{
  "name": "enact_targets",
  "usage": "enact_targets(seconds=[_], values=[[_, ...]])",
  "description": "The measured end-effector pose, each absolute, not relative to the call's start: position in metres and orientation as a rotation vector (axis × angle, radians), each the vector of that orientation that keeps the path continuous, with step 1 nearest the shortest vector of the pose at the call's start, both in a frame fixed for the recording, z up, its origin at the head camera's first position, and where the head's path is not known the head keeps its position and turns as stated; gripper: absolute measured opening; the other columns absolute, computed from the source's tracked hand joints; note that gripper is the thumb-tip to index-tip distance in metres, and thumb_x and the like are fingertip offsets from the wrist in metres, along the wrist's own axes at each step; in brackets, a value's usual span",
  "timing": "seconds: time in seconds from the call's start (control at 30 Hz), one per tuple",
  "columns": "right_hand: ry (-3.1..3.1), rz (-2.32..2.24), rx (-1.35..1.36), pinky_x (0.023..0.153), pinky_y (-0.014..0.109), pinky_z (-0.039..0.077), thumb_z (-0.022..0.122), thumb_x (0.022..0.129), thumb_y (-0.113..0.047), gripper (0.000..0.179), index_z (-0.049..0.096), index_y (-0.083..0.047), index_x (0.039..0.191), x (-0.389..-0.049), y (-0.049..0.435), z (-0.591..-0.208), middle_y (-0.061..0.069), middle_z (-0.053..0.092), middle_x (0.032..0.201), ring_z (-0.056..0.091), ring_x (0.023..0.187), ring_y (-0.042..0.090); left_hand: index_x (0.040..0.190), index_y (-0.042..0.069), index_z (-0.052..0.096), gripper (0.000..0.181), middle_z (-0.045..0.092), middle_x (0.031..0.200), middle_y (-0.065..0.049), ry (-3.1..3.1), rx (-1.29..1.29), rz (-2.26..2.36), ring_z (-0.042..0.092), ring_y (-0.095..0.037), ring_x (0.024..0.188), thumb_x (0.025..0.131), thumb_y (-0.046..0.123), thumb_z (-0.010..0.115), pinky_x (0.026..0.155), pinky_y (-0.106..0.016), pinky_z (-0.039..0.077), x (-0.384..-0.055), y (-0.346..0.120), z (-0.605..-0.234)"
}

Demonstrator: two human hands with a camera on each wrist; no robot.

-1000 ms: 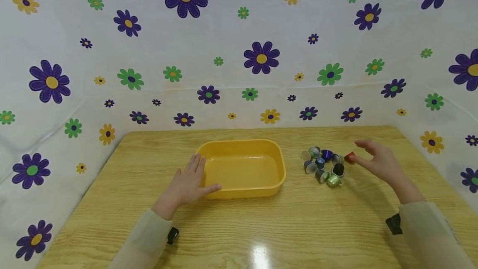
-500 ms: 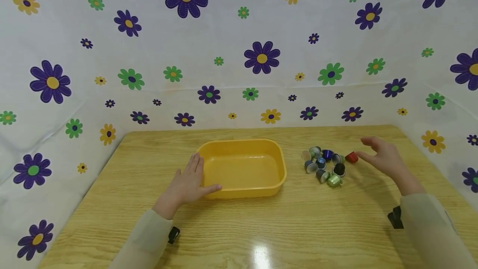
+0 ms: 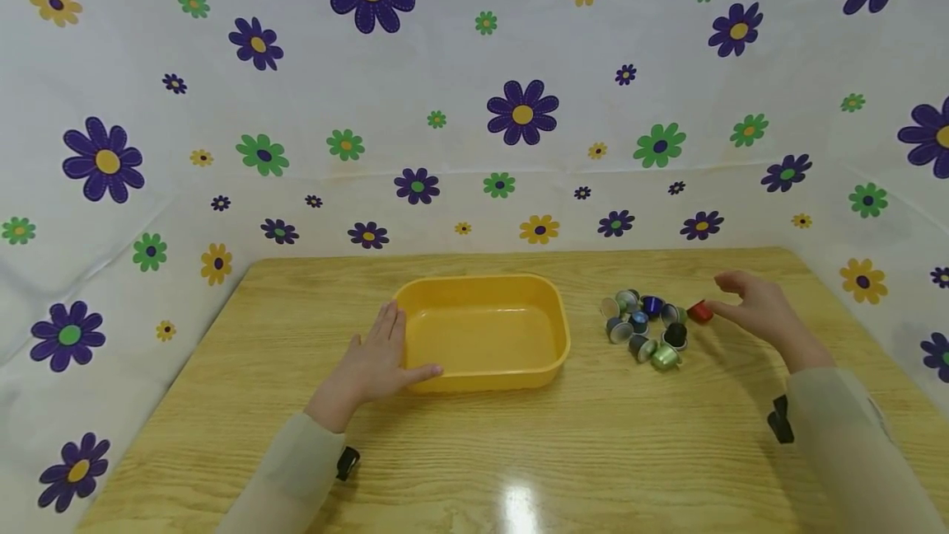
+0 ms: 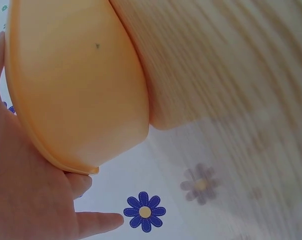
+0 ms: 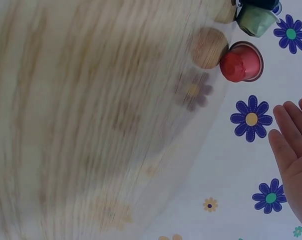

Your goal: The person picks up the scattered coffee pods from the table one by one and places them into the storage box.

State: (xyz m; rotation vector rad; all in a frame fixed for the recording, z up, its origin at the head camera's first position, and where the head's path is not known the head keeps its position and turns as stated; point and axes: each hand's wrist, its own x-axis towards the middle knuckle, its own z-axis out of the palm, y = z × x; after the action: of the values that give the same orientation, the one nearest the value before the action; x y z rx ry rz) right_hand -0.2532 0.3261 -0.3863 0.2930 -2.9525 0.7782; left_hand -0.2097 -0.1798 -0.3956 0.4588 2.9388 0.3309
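Head view, and your left hand (image 3: pixel 374 365) is at the yellow tub (image 3: pixel 482 383), fingers long and straight against its left end, thumb stretched wide across the near rim. Nothing is pinched there; the hand simply rests on the plastic, and the tub opens out to the right of those fingertips. Over to your right hand (image 3: pixel 765 316): thumb and fingers stand wide apart, curved, with nothing between them. The red capsule (image 3: pixel 700 312) sits right off your thumb tip, on the left of it. From above, the two seem to meet, but the right wrist view shows only part of the hand, so I can't fairly call it a touch. That same view has the capsule on its side on the table (image 3: pixel 556 460), apart from your visible fingertips. Further left of your thumb comes the loose cluster: a dark blue capsule (image 3: pixel 652 306) a little beyond the thumb's line, a black capsule (image 3: pixel 675 334) a little nearer you, and a shiny green capsule (image 3: pixel 666 357) nearer you again. A pale blue capsule (image 3: pixel 638 320) lies among them, farther from your fingers than the black one. Left wrist view now: one finger reaches straight out past the tub's corner, its tip free of the wall.
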Motion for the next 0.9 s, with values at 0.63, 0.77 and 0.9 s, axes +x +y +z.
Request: enact_targets(seconds=[0.63,0.77,0.9], values=[[-3.077,0.650,0.389,0.081,0.054,0.039,0.063,0.080,-0.021,0.052,0.048,0.019,0.109,-0.270,0.334,-0.399,0.036,0.050,0.105,0.048,0.095,0.048,0.138,-0.008,0.005,0.113,-0.004,0.144,-0.021,2.921,0.441,0.375,-0.001,-0.031,0.132,0.071,0.076,0.037,0.094,-0.063,0.015,-0.210,-0.180,-0.396],[-3.082,0.644,0.409,0.080,0.053,0.040,0.065,0.079,-0.022,0.053,0.048,0.020,0.108,-0.273,0.335,-0.401,0.036,0.051,0.103,0.049,0.094,0.047,0.138,-0.009,0.006,0.113,-0.002,0.144,-0.021,2.925,0.437,0.388,0.000,-0.031,0.132,0.071,0.076,0.039,0.094,-0.063,0.016,-0.209,-0.180,-0.396],[-3.095,0.640,0.423,0.077,0.053,0.041,0.067,0.078,-0.022,0.052,0.050,0.020,0.104,-0.274,0.334,-0.400,0.036,0.052,0.099,0.051,0.090,0.047,0.138,-0.009,0.006,0.113,-0.002,0.144,-0.021,2.927,0.440,0.384,0.000,-0.031,0.132,0.071,0.076,0.039,0.094,-0.063,0.016,-0.209,-0.179,-0.394]])
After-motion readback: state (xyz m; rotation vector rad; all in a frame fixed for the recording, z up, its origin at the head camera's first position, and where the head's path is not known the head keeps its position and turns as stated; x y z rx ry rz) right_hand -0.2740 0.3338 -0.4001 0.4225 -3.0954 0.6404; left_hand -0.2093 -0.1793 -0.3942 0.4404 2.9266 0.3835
